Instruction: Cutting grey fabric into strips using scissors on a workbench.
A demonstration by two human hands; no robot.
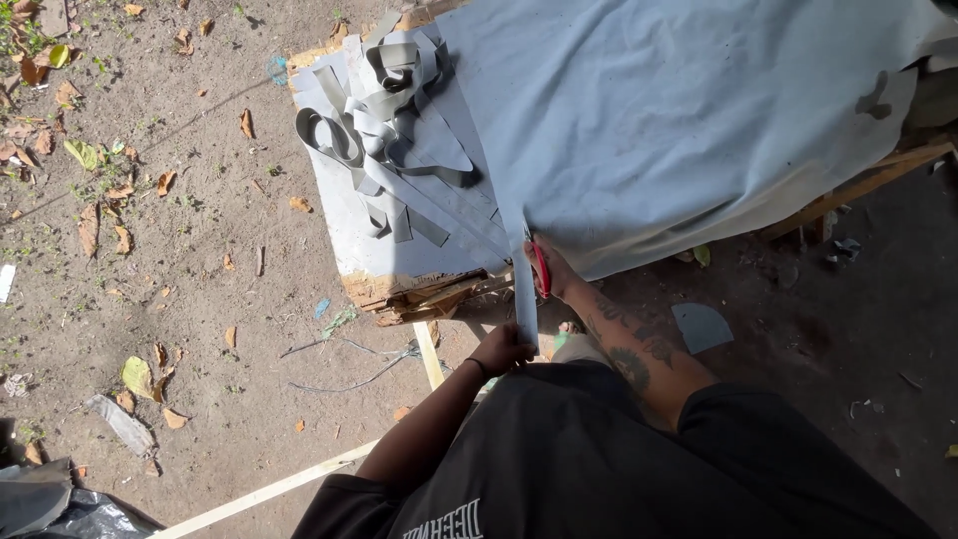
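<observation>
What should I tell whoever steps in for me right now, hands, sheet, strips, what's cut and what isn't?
Left hand: holds the lower end of the grey strip that hangs off the table edge.
Right hand: grips red-handled scissors at the edge of the big grey sheet, where the strip meets it.
Sheet: spread over the table, its near edge hanging down.
Done: a heap of cut strips lies on the board to the left of the sheet.
Left: the strip in hand looks still joined to the sheet at its top; most of the sheet is uncut.
</observation>
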